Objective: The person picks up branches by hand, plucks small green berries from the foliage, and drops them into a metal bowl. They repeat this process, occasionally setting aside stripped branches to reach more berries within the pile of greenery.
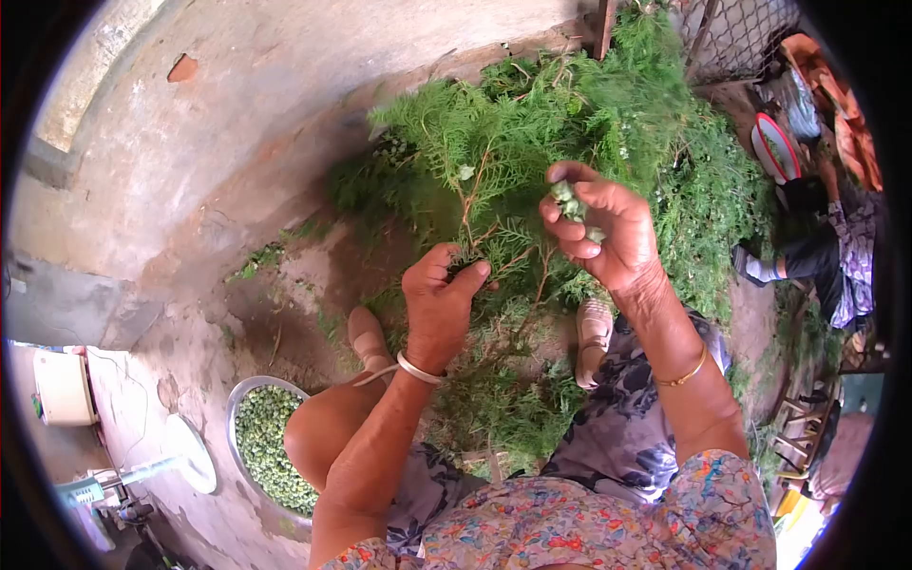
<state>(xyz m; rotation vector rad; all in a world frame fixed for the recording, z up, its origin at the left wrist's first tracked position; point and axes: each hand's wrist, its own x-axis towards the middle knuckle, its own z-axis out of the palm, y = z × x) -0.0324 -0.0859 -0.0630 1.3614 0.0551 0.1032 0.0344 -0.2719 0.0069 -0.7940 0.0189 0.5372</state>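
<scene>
My left hand (442,309) is closed round the stem of a leafy evergreen branch (475,176), whose flat green sprays fan upward away from me. To its right, my right hand (608,223) is raised with curled fingers around several small pale green cones (568,201). One more pale green cone (465,173) shows on the branch. A metal basin (233,418) full of similar green cones stands on the ground by my left knee.
A large heap of cut evergreen branches (703,190) lies ahead and to the right, against a wall (285,104) and wire mesh. Another person (845,247) sits at the right, near a red-rimmed basin (774,147). A fan (190,456) stands at the lower left.
</scene>
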